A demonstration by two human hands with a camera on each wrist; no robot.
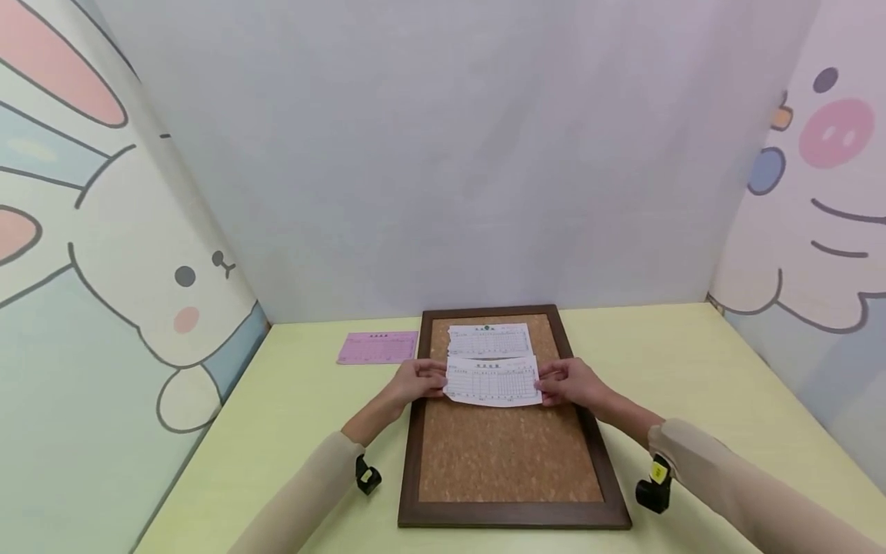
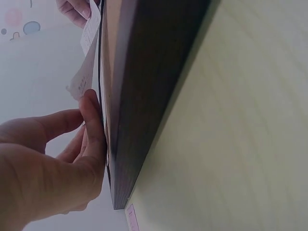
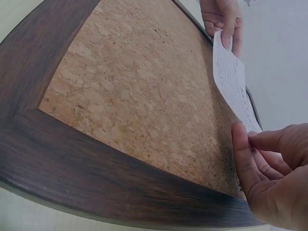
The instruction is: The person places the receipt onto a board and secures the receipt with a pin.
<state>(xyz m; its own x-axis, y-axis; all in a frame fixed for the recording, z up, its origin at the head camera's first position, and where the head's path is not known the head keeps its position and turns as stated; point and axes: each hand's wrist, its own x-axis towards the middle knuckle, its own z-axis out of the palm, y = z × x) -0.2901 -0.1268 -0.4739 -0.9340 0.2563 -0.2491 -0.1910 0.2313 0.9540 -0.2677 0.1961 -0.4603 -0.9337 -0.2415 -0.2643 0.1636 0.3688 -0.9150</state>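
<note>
Both hands pinch a white printed form (image 1: pixel 493 382) by its short sides, over the upper half of a cork board (image 1: pixel 508 454). At the form's left edge is the left hand (image 1: pixel 419 381), thumb and fingertips together. The right hand (image 1: pixel 571 382) grips the opposite edge. In the right wrist view the held form (image 3: pixel 230 77) bows slightly and stands off the cork, with the right hand (image 3: pixel 276 168) at its near end. A second white form (image 1: pixel 488 338) lies on the cork just above, a green pin (image 1: pixel 487 328) at its top middle.
A pink printed form (image 1: pixel 377 348) lies on the pale yellow table (image 1: pixel 692 369), left of the board. Dark wooden framing (image 1: pixel 515 515) borders the cork. A grey wall (image 1: pixel 443 169) rises behind, and cartoon-printed panels (image 1: pixel 159 308) stand at both sides.
</note>
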